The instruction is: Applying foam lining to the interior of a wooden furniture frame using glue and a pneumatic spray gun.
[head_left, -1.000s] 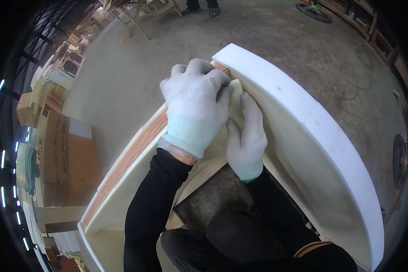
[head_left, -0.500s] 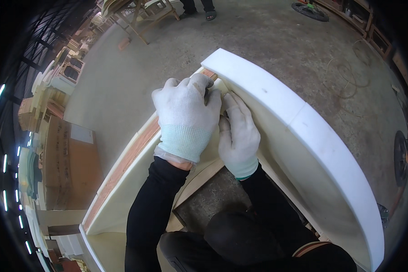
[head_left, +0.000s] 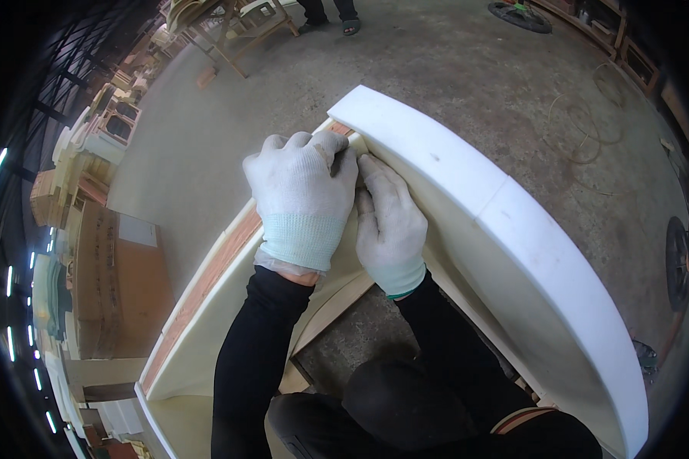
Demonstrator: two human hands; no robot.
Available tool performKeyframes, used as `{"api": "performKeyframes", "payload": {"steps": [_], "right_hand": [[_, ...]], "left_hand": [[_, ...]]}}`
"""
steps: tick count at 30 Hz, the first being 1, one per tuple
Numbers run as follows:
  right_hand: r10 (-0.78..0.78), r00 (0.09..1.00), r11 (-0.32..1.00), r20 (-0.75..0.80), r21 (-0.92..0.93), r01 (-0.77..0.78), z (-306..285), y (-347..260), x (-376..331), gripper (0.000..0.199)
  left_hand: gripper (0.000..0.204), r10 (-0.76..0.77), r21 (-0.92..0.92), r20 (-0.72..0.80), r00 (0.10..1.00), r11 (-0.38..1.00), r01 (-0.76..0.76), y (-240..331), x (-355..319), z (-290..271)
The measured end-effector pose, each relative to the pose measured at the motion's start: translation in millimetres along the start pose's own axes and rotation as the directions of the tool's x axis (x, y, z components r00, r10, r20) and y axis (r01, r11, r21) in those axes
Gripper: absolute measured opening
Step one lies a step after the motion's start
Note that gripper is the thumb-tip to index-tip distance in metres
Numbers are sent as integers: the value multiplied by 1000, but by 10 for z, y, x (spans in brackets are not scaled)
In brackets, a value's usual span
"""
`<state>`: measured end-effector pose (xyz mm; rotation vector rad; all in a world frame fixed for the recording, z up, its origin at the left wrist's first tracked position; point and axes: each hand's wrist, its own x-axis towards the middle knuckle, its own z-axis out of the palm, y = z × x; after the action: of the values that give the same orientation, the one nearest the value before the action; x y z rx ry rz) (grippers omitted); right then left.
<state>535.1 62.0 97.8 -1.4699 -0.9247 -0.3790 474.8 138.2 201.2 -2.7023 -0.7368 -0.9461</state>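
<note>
A curved furniture frame, padded with foam, stands around my legs. White foam (head_left: 467,164) caps its right edge, and a bare wooden strip (head_left: 220,264) runs along the left side. Cream foam sheet (head_left: 482,252) lines the inside. My left hand (head_left: 302,180), in a white knitted glove, is closed at the far corner, its fingers curled over the lining's edge beside the wood. Close against it, my gloved right hand (head_left: 393,229) is closed too, fingertips pinching the lining under the white cap. The fingertips of both hands are partly hidden in the corner.
Cardboard boxes (head_left: 122,279) and stacked furniture parts stand to the left. A wooden stand (head_left: 245,46) and another person's feet (head_left: 351,27) are at the far side. A hose (head_left: 586,141) lies on the concrete floor, with wheels (head_left: 677,264) at the right.
Both hands and the frame's far corner appear slightly further left and the view has shifted a little. The hands keep nearly the same hold at the corner.
</note>
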Motion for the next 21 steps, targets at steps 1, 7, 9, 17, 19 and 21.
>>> {"api": "performKeyframes", "payload": {"steps": [1,7,9,17,19,21], "right_hand": [[6,1000,1000,-1,-1,-6,15,-15,-1,43],[16,1000,1000,-8,-19,-16,52,-6,15,43],[55,998,998,17,-19,-54,88,-47,4,45],[36,999,999,6,10,-36,26,-90,-121,51],[43,999,999,1,-2,-43,33,-131,-100,52],[27,999,998,24,-53,-25,58,-116,-48,53]], "left_hand": [[12,7,5,-2,1000,1000,-7,-16,2,-7],[11,14,23,-18,1000,1000,-14,2,2,-3],[11,12,1,-61,998,1000,-11,5,-28,-49],[22,-41,-45,-140,989,998,35,-281,-250,-422],[24,-50,18,-73,996,999,51,-192,-323,-432],[25,-49,-2,-23,999,999,49,-112,-344,-393]]}}
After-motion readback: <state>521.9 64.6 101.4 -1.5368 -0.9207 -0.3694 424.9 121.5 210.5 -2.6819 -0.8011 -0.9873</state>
